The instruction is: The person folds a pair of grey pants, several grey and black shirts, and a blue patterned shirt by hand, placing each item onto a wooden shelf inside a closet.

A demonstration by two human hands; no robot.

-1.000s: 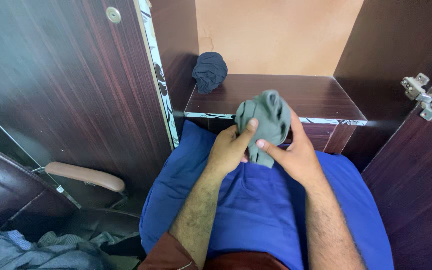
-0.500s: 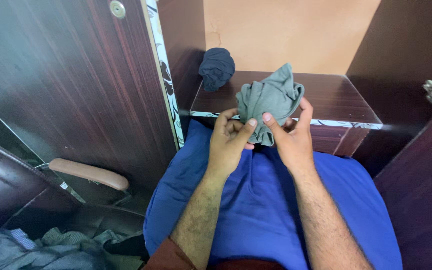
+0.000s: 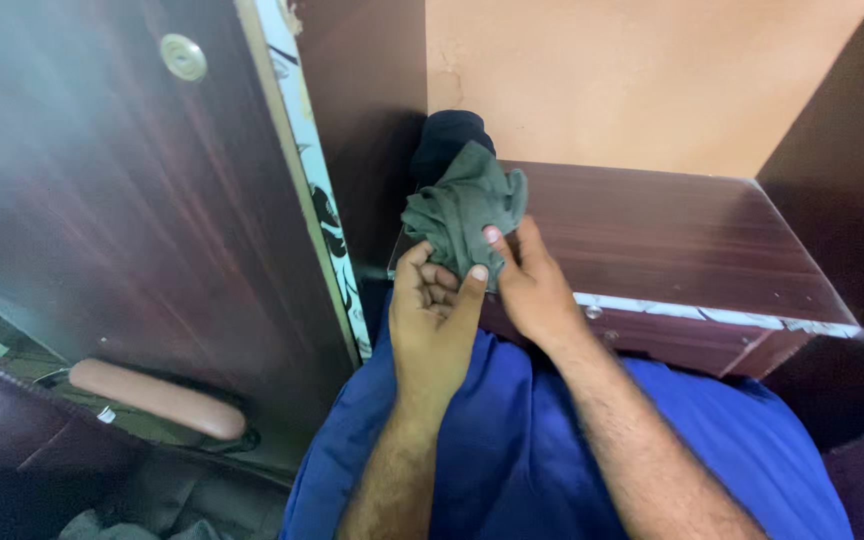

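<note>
A peach wall [image 3: 642, 80] is closing off the back, with a dark wood shelf [image 3: 672, 235] jutting out below it and showing a pale patterned edge strip. A dark wardrobe door [image 3: 102, 200] with a round brass lock [image 3: 183, 57] is standing at the left, another dark panel [image 3: 852, 150] is rising at the right. A padded chair armrest [image 3: 157, 398] is showing at lower left, and soft light is falling evenly.

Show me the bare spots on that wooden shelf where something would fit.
The shelf lies bare from the right hand across to the dark right wall, back to the peach wall. Its left end is crowded: the grey cloth, both hands and a dark bundle in the corner.
</note>
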